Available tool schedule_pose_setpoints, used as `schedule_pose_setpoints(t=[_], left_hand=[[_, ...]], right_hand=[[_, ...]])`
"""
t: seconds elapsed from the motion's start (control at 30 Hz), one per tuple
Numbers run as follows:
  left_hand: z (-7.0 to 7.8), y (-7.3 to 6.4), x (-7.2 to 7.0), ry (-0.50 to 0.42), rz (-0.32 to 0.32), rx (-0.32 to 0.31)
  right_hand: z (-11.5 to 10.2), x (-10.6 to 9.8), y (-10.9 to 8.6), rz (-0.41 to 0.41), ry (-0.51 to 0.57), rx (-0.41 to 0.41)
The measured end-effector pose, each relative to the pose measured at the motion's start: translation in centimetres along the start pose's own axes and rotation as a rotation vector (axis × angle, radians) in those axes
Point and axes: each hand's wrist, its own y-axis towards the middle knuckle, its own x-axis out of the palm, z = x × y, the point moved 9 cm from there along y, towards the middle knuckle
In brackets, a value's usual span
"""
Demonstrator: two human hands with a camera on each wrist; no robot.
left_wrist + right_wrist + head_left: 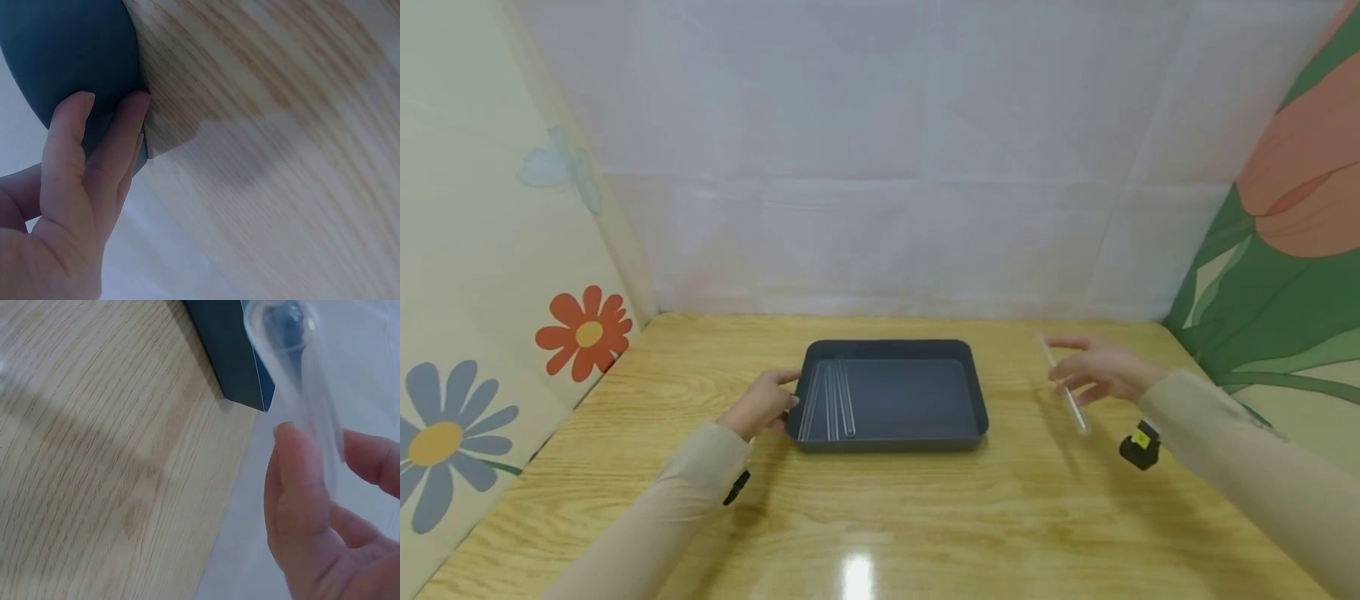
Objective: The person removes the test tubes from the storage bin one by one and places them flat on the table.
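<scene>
A dark blue-grey rectangular tray (891, 446) sits on the wooden table. Clear test tubes (847, 408) lie lengthwise, front to back, in its left part. My left hand (765, 402) holds the tray by its left side; in the left wrist view its fingers (69, 137) rest against the outer wall. Off to the right of the tray, my right hand (1097, 369) pinches another clear test tube (1070, 402) between thumb and fingers. That tube is tilted above the table, its lower end towards me. In the right wrist view, its round open mouth faces the camera.
The wooden table (880, 517) extends around the tray. A white cloth (887, 167) hangs behind, with flower-patterned panels (475, 292) on the left and right sides. A black wrist device (1140, 446) hangs below the right sleeve.
</scene>
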Motion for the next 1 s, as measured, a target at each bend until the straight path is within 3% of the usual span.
schedule_pose_setpoints(t=[0.7,1.0], left_hand=[[0.0,-0.3,-0.1,-0.008,-0.002,0.014],[0.0,-0.1,-0.1,0.001,0.014,0.01]], right_hand=[[1.0,-1.4,-1.2,0.003,-0.046,0.027],[1.5,-2.2,-1.5,-0.025,-0.031,0.003]])
